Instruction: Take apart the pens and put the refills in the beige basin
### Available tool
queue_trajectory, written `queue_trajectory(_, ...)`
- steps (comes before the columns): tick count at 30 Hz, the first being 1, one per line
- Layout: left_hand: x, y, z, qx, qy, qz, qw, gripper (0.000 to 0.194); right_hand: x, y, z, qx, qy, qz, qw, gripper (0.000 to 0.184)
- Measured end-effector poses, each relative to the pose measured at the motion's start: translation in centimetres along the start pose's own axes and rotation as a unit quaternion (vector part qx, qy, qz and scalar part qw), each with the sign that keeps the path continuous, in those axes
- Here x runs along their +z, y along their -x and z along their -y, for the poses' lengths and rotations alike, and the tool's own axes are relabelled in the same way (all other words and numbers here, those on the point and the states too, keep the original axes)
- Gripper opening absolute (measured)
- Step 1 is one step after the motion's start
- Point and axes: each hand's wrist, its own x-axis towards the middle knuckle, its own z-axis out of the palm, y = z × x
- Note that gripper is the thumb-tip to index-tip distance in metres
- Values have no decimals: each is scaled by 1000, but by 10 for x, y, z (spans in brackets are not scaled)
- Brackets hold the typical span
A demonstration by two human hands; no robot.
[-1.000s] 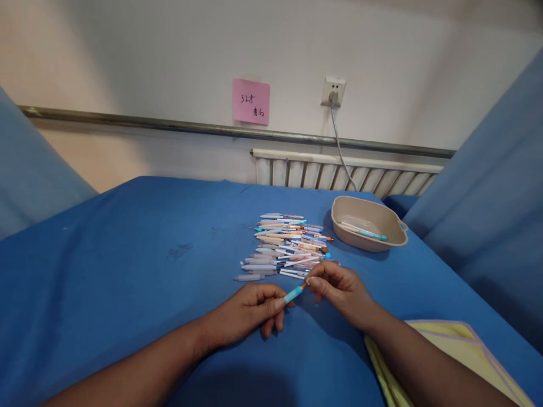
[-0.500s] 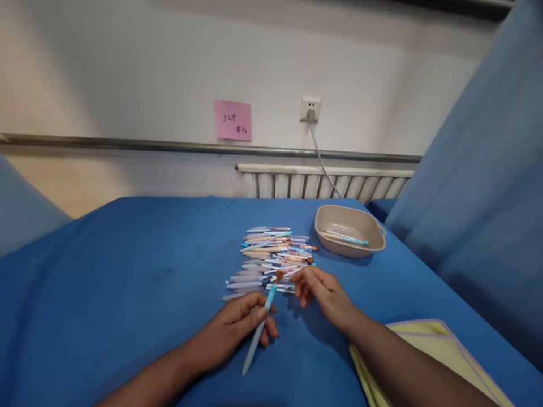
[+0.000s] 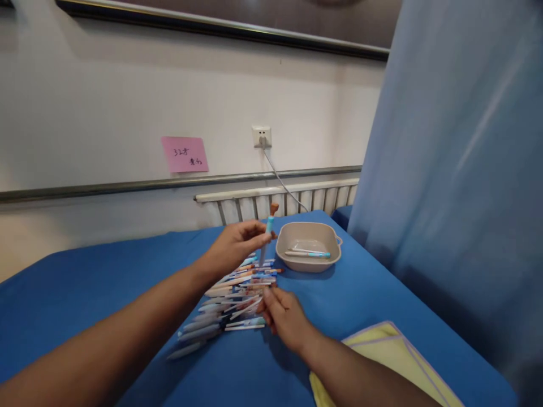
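My left hand (image 3: 234, 246) is raised above the pile and pinches a light blue pen with an orange end (image 3: 268, 225), held nearly upright just left of the beige tray (image 3: 308, 232). A pen (image 3: 308, 254) lies inside that tray. My right hand (image 3: 283, 317) rests low at the near right edge of the pile of pens (image 3: 229, 294), fingers curled onto the pens there; what they hold, if anything, I cannot make out. The pens lie spread on a blue cloth-covered table (image 3: 85, 299).
A yellow cloth (image 3: 394, 362) lies at the near right under my right forearm. A blue curtain (image 3: 458, 169) hangs close on the right. Behind the table are a radiator (image 3: 275, 200), a wall socket with a cable (image 3: 261, 137) and a pink note (image 3: 184, 154).
My left hand lifted the blue pen from the table and carried it forward toward the tray. My right hand let go of the pen and dropped onto the pile. The view swung right.
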Motion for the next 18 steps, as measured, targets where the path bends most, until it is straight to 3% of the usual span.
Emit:
queue_trajectory(3, 18, -46, 8, 67, -134, 20, 989, 29, 0, 3, 3, -18, 39, 37, 998, 56)
queue_trajectory(8, 51, -98, 33, 74, -218, 78, 970, 25, -4, 5, 8, -31, 92, 77, 992, 39)
queue_trajectory(12, 71, -116, 52, 73, -303, 138, 940, 20, -6, 4, 11, -30, 115, 92, 989, 32)
queue_trajectory(18, 94, -123, 70, 55, -423, 222, 877, 12, -9, 7, 18, -79, 176, 95, 977, 31)
